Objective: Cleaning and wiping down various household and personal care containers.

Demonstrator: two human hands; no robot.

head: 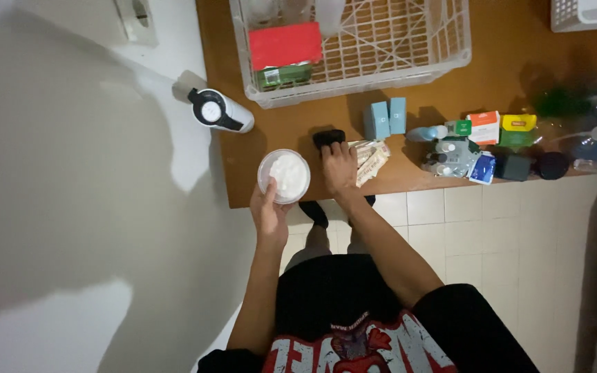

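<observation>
On the far left, a white bottle with a black cap [217, 110] stands at the left edge of the brown worktop [285, 131]. Right of it, the left hand [268, 211] has its grip clamped on a round clear tub of white stuff [284, 175], held at the worktop's near edge. Just beside it, the right hand [340, 168] lies flat, fingers together, touching a small black object [328, 138] and a pile of pale packets [371, 159]. Farther away sits a white crate [381, 69]; two pale blue boxes [385, 119] stand near it. Assorted small bottles and boxes [481, 141] crowd the right.
</observation>
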